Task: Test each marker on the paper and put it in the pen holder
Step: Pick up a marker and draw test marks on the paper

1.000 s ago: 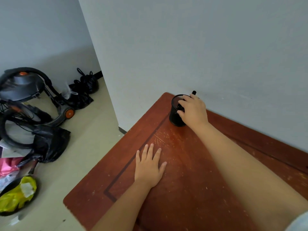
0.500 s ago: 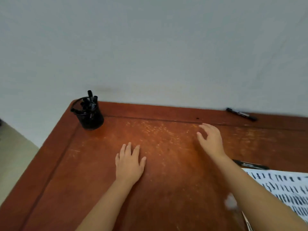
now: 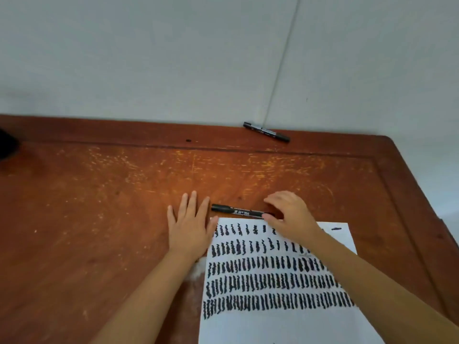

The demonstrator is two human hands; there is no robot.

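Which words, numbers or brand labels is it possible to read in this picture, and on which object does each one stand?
"700": on the near marker, in pale print; the characters before it are too blurred to read.
Far marker: it carries a pale label, too small to read.
Paper: only rows of black test strokes, no words.

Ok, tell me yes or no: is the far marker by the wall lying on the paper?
No. The far marker lies on the bare wooden table by the wall, well apart from the paper.
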